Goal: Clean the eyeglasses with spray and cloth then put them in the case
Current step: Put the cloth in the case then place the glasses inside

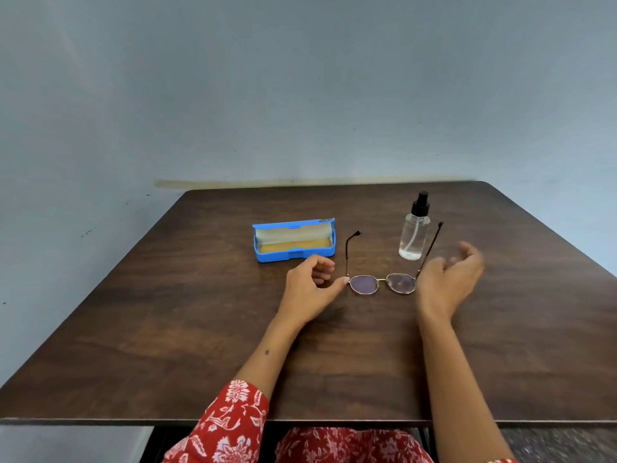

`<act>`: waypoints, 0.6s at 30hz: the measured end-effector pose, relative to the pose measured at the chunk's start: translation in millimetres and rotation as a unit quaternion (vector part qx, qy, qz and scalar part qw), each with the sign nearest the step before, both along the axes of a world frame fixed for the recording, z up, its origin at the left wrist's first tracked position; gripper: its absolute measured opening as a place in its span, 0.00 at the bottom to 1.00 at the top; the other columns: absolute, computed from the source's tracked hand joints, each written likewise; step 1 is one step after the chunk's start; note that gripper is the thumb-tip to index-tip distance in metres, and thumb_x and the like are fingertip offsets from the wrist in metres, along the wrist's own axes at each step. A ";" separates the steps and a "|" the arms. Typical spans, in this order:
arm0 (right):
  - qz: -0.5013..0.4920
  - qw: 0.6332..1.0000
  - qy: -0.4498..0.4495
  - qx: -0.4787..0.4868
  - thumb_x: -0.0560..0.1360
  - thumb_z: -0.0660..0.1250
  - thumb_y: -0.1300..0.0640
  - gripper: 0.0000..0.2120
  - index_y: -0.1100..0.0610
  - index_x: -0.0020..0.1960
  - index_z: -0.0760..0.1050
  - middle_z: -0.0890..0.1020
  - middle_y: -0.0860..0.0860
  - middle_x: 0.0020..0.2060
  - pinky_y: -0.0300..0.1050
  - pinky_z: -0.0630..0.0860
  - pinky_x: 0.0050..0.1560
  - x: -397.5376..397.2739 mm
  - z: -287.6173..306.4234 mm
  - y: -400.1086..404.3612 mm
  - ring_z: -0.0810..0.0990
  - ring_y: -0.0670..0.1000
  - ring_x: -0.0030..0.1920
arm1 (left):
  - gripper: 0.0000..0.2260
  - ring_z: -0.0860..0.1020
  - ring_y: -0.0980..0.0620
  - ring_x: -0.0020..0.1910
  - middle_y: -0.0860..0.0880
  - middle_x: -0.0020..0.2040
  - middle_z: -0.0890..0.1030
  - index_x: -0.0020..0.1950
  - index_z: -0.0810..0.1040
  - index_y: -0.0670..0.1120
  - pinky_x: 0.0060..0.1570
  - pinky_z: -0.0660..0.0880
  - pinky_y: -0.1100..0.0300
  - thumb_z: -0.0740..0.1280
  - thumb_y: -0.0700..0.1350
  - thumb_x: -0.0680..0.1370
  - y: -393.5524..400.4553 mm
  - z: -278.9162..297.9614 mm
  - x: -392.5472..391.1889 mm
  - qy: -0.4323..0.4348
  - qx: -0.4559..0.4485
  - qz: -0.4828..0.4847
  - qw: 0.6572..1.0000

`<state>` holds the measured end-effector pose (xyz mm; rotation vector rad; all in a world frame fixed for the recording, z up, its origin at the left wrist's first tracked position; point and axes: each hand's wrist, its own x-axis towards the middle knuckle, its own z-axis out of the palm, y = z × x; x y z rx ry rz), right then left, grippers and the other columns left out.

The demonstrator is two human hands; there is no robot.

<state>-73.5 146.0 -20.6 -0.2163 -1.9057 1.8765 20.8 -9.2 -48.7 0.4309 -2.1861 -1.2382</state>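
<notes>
Gold-rimmed eyeglasses point(381, 283) lie on the dark wooden table point(167, 329) with both temples unfolded and pointing away from me. My left hand point(310, 289) rests beside the left lens, thumb tip touching the frame's corner, the other fingers curled. My right hand point(447, 279) hovers at the right lens with fingers spread, blurred, holding nothing. A clear spray bottle point(415, 228) with a black pump stands upright just behind the right temple. A blue glasses case point(293, 243) lies open to the left, with a yellow cloth point(293, 245) inside.
A pale grey wall rises behind the table's far edge. My red floral sleeve point(230, 419) and lap show at the near edge.
</notes>
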 end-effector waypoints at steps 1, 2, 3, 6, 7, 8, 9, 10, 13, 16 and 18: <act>0.045 0.997 -0.063 0.011 0.72 0.57 0.69 0.20 0.59 0.63 0.70 0.76 0.55 0.59 0.43 0.68 0.59 -5.1 -5.9 4.7 0.75 0.54 0.58 | 0.12 0.80 0.58 0.44 0.55 0.44 0.81 0.47 0.79 0.50 0.45 0.77 0.68 0.77 0.48 0.67 -1.2 0.9 0.4 -0.010 0.004 -0.003 1.000; 0.089 0.991 -0.100 0.032 0.73 0.57 0.67 0.18 0.58 0.61 0.72 0.78 0.53 0.56 0.42 0.69 0.57 -7.9 -9.7 7.9 0.76 0.52 0.56 | 0.12 0.80 0.58 0.44 0.55 0.44 0.81 0.47 0.79 0.50 0.45 0.77 0.68 0.77 0.48 0.67 -2.0 1.7 0.5 -0.016 0.007 -0.005 1.000; 0.125 0.984 -0.110 0.057 0.74 0.58 0.66 0.16 0.57 0.60 0.74 0.79 0.52 0.54 0.40 0.69 0.54 -9.3 -11.3 9.3 0.76 0.50 0.52 | 0.12 0.80 0.59 0.44 0.55 0.44 0.82 0.47 0.80 0.50 0.45 0.77 0.68 0.77 0.48 0.67 -3.1 2.3 0.6 -0.018 0.011 -0.006 1.000; 0.182 0.975 -0.083 0.093 0.75 0.62 0.62 0.10 0.56 0.54 0.77 0.80 0.50 0.45 0.31 0.66 0.43 -9.7 -9.6 5.6 0.75 0.47 0.45 | 0.12 0.81 0.58 0.44 0.53 0.44 0.83 0.47 0.80 0.48 0.46 0.78 0.66 0.77 0.47 0.67 -4.4 2.4 0.1 -0.015 0.022 -0.008 1.000; 0.192 0.974 -0.074 0.097 0.75 0.63 0.61 0.08 0.56 0.52 0.78 0.80 0.50 0.43 0.29 0.66 0.39 -10.2 -11.2 3.2 0.76 0.47 0.43 | 0.11 0.81 0.58 0.44 0.53 0.44 0.83 0.47 0.81 0.48 0.46 0.78 0.65 0.77 0.46 0.67 -4.7 2.0 -0.3 -0.014 0.026 -0.006 1.000; 0.199 0.973 -0.065 0.101 0.75 0.65 0.61 0.06 0.56 0.51 0.78 0.81 0.50 0.41 0.27 0.66 0.36 -10.2 -13.0 1.1 0.76 0.47 0.41 | 0.10 0.81 0.58 0.44 0.53 0.44 0.83 0.46 0.81 0.48 0.45 0.78 0.65 0.77 0.46 0.67 -5.3 1.3 -0.6 -0.013 0.030 -0.003 0.999; 0.205 0.971 -0.057 0.106 0.75 0.65 0.61 0.06 0.55 0.49 0.79 0.81 0.50 0.40 0.26 0.67 0.35 -10.4 -15.5 -1.1 0.77 0.47 0.40 | 0.08 0.81 0.58 0.44 0.53 0.44 0.83 0.46 0.81 0.48 0.45 0.78 0.65 0.76 0.45 0.68 -5.8 1.2 -0.6 -0.013 0.031 -0.001 0.999; 0.210 0.970 -0.050 0.114 0.75 0.65 0.62 0.06 0.55 0.49 0.79 0.81 0.50 0.40 0.27 0.68 0.38 -10.6 -18.2 -2.6 0.77 0.47 0.40 | 0.07 0.81 0.58 0.44 0.54 0.43 0.83 0.45 0.81 0.49 0.45 0.77 0.67 0.75 0.45 0.70 -5.9 1.5 0.0 -0.016 0.029 0.002 0.999; 0.230 0.961 -0.032 0.147 0.75 0.65 0.64 0.08 0.56 0.49 0.80 0.82 0.50 0.41 0.32 0.68 0.45 -10.7 -24.0 -4.9 0.78 0.47 0.42 | 0.04 0.81 0.59 0.44 0.55 0.42 0.83 0.45 0.83 0.49 0.45 0.76 0.69 0.73 0.43 0.71 -9.4 1.1 1.4 -0.010 0.030 0.019 0.999; 0.240 0.956 -0.016 0.169 0.76 0.63 0.65 0.09 0.57 0.52 0.80 0.83 0.49 0.44 0.33 0.69 0.47 -9.2 -26.6 -5.8 0.79 0.46 0.43 | 0.07 0.81 0.59 0.45 0.53 0.44 0.84 0.49 0.83 0.47 0.50 0.77 0.64 0.72 0.41 0.72 -12.4 -0.1 2.2 0.000 0.027 0.029 0.999; 0.237 0.956 -0.011 0.175 0.77 0.63 0.64 0.10 0.57 0.54 0.81 0.83 0.50 0.44 0.36 0.71 0.49 -8.5 -28.1 -5.5 0.79 0.47 0.43 | 0.09 0.81 0.58 0.47 0.51 0.47 0.84 0.53 0.83 0.45 0.53 0.76 0.65 0.70 0.39 0.74 -11.3 -1.2 2.4 0.001 -0.004 0.030 1.000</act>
